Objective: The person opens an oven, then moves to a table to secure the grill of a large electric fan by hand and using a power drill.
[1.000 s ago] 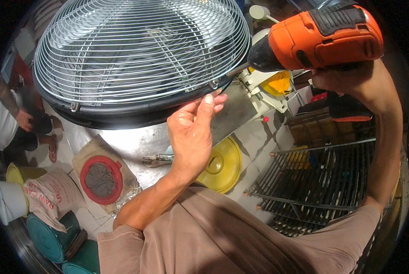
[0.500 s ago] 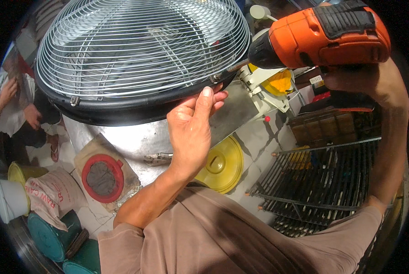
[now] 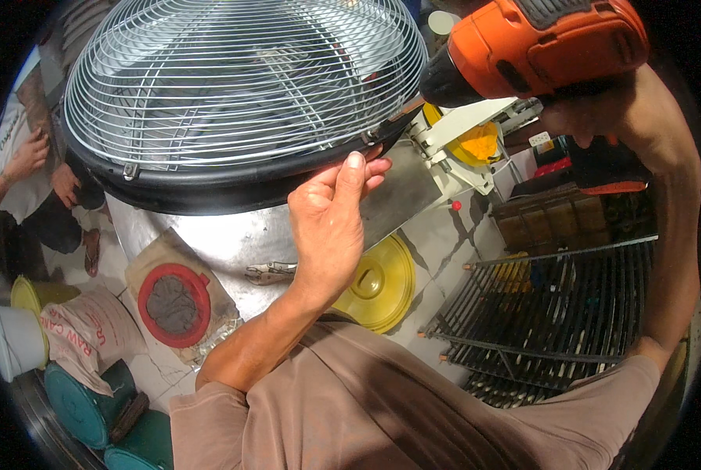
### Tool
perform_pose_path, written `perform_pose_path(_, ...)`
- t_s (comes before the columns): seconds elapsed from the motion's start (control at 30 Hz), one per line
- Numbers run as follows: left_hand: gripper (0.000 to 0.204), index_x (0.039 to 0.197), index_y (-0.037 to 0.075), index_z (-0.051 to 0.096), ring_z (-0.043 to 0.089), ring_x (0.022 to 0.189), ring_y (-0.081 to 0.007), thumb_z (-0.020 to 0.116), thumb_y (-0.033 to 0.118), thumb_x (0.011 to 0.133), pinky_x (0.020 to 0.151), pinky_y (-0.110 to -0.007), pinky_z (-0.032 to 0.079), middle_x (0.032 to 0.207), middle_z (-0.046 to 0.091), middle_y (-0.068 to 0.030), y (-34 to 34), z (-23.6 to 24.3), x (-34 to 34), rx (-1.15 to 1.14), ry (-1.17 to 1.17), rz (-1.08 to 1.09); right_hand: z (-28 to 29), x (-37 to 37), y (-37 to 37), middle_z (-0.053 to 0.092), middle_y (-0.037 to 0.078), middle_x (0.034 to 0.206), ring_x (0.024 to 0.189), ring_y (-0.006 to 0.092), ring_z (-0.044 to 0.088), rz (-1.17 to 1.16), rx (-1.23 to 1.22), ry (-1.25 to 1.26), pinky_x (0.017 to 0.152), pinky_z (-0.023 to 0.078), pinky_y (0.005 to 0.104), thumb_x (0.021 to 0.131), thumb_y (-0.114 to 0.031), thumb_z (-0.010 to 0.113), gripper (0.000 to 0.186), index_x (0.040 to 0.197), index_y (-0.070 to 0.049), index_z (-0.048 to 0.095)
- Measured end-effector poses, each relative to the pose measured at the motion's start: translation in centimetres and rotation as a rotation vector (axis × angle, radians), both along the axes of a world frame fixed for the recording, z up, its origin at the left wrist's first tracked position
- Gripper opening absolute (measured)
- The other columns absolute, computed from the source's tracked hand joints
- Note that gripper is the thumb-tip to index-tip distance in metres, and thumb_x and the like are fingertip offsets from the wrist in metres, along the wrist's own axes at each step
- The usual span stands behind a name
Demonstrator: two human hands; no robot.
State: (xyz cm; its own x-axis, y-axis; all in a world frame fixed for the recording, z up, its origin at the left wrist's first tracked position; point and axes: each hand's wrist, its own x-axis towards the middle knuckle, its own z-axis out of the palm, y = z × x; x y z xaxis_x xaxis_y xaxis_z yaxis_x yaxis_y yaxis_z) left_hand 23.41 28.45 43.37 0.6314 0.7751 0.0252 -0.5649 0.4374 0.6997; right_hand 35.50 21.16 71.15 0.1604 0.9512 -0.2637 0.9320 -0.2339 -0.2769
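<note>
A large fan with a silver wire guard point(image 3: 233, 117) and a black rim point(image 3: 202, 192) takes up the upper left. My left hand point(image 3: 327, 223) pinches the near right part of that rim, thumb up and fingers curled beneath. Up at the right, my right hand point(image 3: 601, 113) grips an orange and black cordless drill point(image 3: 550, 47). Its black chuck points left at a small clip point(image 3: 370, 131) on the guard's edge, just above my left fingertips. Whether the bit touches a screw there, I cannot tell. Another clip point(image 3: 130, 170) sits farther left on the rim.
Beneath the fan is a shiny metal surface point(image 3: 249, 235) with locking pliers point(image 3: 271, 272) on it. A yellow lid point(image 3: 378, 286), a black rack point(image 3: 546, 313), a red ring point(image 3: 202, 309), a sack point(image 3: 92, 329) and green buckets point(image 3: 84, 403) lie around. Another person point(image 3: 29, 164) is at left.
The drill has shifted slightly left and up and tilted a little, with my right hand following. My left hand stays at the rim, almost unmoved.
</note>
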Motion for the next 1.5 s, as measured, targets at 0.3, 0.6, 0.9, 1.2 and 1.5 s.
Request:
perform_pose_path(0.3,0.039,0.111,-0.013,0.059,0.065,0.101,-0.0243,0.054,0.024,0.099,0.091,-0.034,0.051,0.113,0.064,-0.0207,0.2,0.0,-0.3,0.016,-0.008,-0.041,0.0,-0.2,1.3,0.068,0.008,0.088,0.073,0.0179,0.062,0.068,-0.043,-0.012,0.070,0.052,0.0312,0.073,-0.007,0.077,0.035,0.105,0.000,0.065)
perform_pose_path(0.6,0.041,0.111,-0.014,0.058,0.065,0.101,-0.0247,0.054,0.024,0.098,0.091,-0.035,0.051,0.112,0.064,-0.0213,0.2,-0.3,-0.2,0.014,-0.031,-0.035,-0.1,-0.1,2.2,0.068,0.009,0.090,0.076,0.0198,0.062,0.115,-0.080,-0.033,0.074,0.053,0.0331,0.075,-0.006,0.075,0.034,0.106,0.001,0.064)
perform_pose_path(0.9,0.041,0.112,-0.015,0.058,0.064,0.102,-0.0235,0.053,0.024,0.099,0.092,-0.034,0.050,0.111,0.064,-0.0207,0.0,0.1,-0.2,0.041,-0.002,-0.044,-0.2,1.0,1.7,0.068,0.012,0.094,0.081,0.0253,0.063,0.057,-0.039,0.022,0.079,0.054,0.0379,0.075,-0.009,0.076,0.040,0.112,0.001,0.064)
perform_pose_path(1.2,0.029,0.106,-0.007,0.065,0.064,0.098,-0.0172,0.053,0.018,0.099,0.091,-0.030,0.048,0.103,0.069,-0.0148,0.9,-1.6,-1.6,0.164,0.123,0.042,-2.1,0.9,3.5,0.067,0.008,0.092,0.081,0.0206,0.063,0.120,-0.070,0.063,0.077,0.052,0.0352,0.066,-0.006,0.077,0.046,0.110,-0.002,0.063)
perform_pose_path(1.5,0.041,0.098,-0.003,0.069,0.054,0.067,-0.0084,0.050,0.033,0.099,0.063,-0.027,0.046,0.066,0.060,-0.0039,-0.6,-4.1,0.7,0.298,0.163,0.021,-1.9,0.2,0.8,0.065,0.001,0.087,0.078,0.0127,0.061,-0.223,0.056,0.128,0.073,0.050,0.0293,0.055,0.002,0.076,0.052,0.105,-0.006,0.063)
